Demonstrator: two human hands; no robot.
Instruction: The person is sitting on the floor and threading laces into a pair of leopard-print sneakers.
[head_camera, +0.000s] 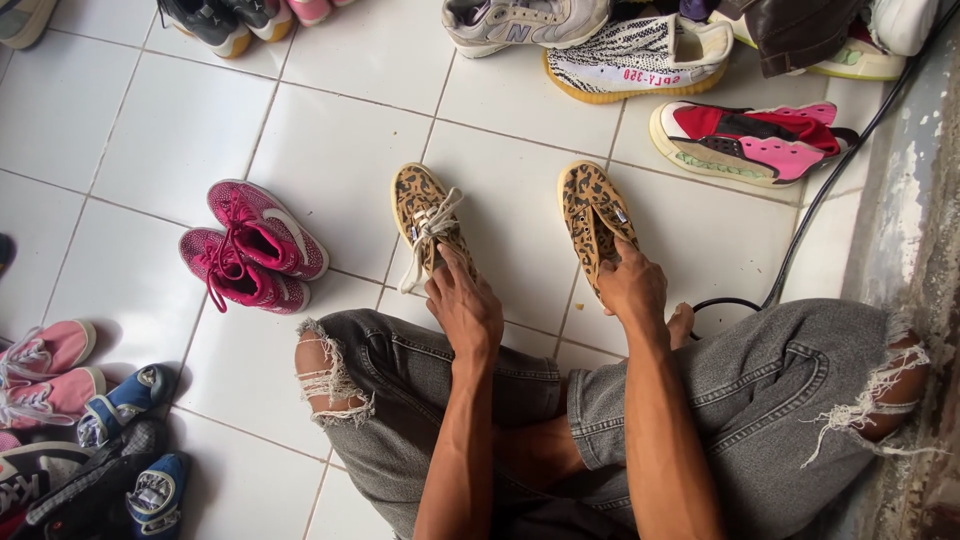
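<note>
Left hand (466, 312) is gripping the laced leopard-print canvas sneaker (428, 220) at 11 o'clock; right hand (632, 290) is pressing its unlaced twin (592, 215) at 1 o'clock. Loose white laces (430, 235) are probably risking snagging under the fingers.

My arms are bare from the elbows down, with no sleeves, watch or rings on my left hand (466, 312) or my right hand (632, 290). I wear faded grey denim jeans (760, 390) with stitched pocket seams. Both knees are torn open, white threads fraying at 9 o'clock and 3 o'clock. My foot (681, 322) is bare.
</note>
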